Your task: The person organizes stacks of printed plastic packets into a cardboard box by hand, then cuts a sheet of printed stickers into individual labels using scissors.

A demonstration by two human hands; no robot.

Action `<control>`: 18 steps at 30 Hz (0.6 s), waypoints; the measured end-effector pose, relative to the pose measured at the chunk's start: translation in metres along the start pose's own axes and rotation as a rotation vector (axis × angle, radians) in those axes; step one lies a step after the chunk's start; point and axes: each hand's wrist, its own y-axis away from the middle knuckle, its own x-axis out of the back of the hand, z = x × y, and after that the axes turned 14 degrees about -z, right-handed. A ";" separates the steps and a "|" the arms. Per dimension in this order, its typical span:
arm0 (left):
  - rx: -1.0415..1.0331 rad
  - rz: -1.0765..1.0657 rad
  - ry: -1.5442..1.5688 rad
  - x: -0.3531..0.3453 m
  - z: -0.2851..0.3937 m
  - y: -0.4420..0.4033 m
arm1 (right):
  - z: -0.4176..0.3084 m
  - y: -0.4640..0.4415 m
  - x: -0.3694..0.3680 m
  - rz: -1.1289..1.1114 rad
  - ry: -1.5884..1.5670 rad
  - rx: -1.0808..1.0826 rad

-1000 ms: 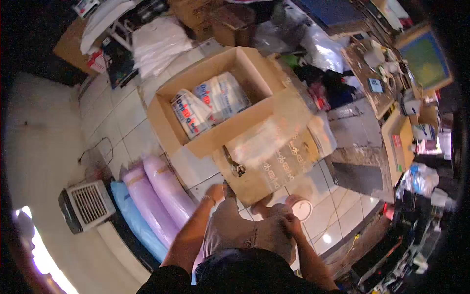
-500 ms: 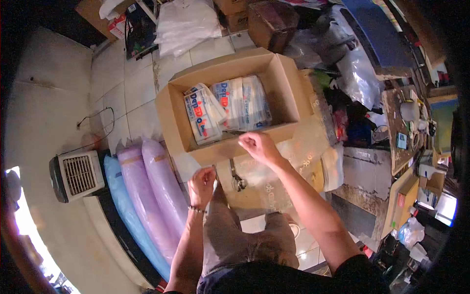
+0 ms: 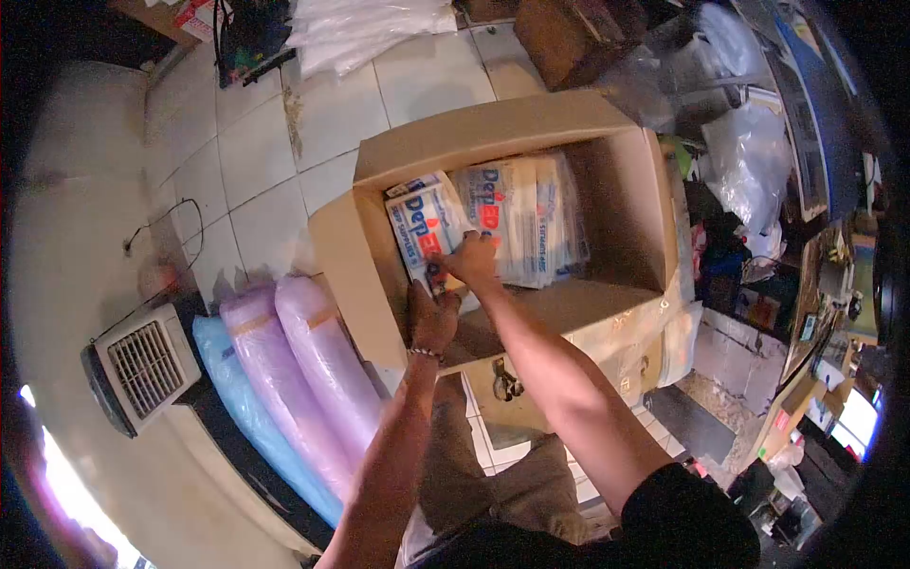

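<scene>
An open cardboard box (image 3: 502, 133) stands in front of me with its flaps folded out. Inside, a printed white packet (image 3: 422, 223) lies at the left, beside a row of similar packets in clear plastic (image 3: 521, 223). My left hand (image 3: 434, 318) is in the box at the near end of the left packet, its fingers closed around the edge. My right hand (image 3: 471, 261) pinches the same packet's right side, near the neighbouring stack. Parts of the fingertips are hidden against the packet.
Purple plastic-wrapped rolls (image 3: 327, 360) and a blue one (image 3: 251, 398) lie at the left beside an air cooler (image 3: 145, 362). White plastic sheets (image 3: 365, 28) are on the tiled floor beyond. A brown box (image 3: 573, 43) stands behind. A cluttered workbench (image 3: 806, 313) runs along the right.
Both hands have moved forward from near my legs into the box and taken hold of the left packet. The view has come closer to the box.
</scene>
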 end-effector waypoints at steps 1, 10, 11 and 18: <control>-0.015 0.015 0.058 -0.002 0.000 -0.004 | -0.001 -0.005 0.003 -0.032 -0.021 0.003; -0.039 0.183 -0.006 -0.011 0.010 -0.011 | 0.010 -0.003 0.002 0.011 -0.174 0.270; -0.086 0.200 -0.043 -0.011 0.013 -0.008 | 0.010 0.000 0.001 0.033 -0.211 0.299; -0.040 0.142 0.173 -0.018 -0.029 -0.021 | 0.013 -0.016 -0.003 -0.323 -0.451 0.205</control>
